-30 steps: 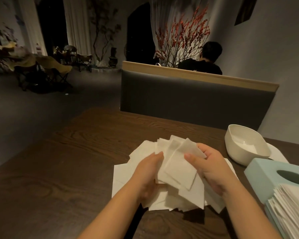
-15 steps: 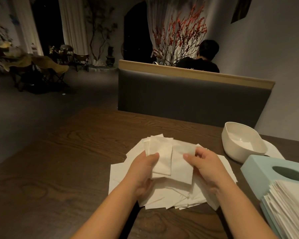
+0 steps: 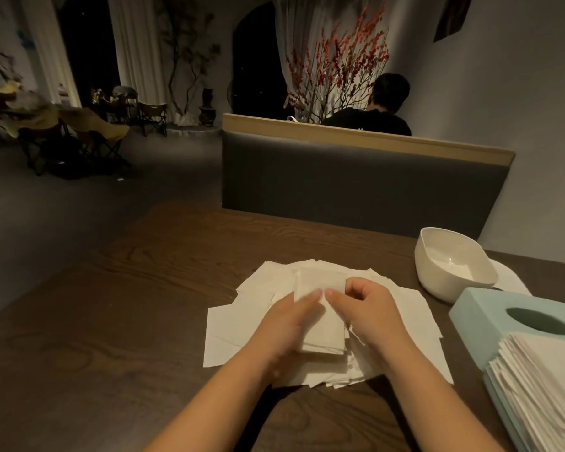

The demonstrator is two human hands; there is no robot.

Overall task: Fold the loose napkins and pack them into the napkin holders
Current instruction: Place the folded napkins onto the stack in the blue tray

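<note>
White paper is the working material. Only the head view is available.

Head view: a folded napkin (image 3: 320,316) lies on top of the pile of loose napkins (image 3: 242,324), which is spread on the dark wooden surface (image 3: 111,305) directly in front of the person. The left hand (image 3: 291,321) lies along the napkin's left edge with fingers (image 3: 310,296) extended and close together, pressing flat; the hand is slightly blurred. The right hand (image 3: 369,308) sits at the napkin's right edge with its fingers curled, the thumb tip meeting the left fingertips over the paper. Whether the right hand pinches the napkin or only rests on it cannot be determined.

Step in hand, as a judgement: the fold is being closed and creased; packing has not begun for this piece.

Orientation: the folded napkin forms a narrow rectangle. Its long axis runs away from the person, near end towards the wrists, far end towards the padded bench back (image 3: 356,184).

Next move, as a judgement: flatten the crease, lift the napkin without letting it unfold, and carry it right. Candidate receivers there are the white bowl-shaped holder (image 3: 450,265), the pale blue holder (image 3: 490,324) with an oval opening, and a stack of napkins (image 3: 542,386) at the right edge.
</note>
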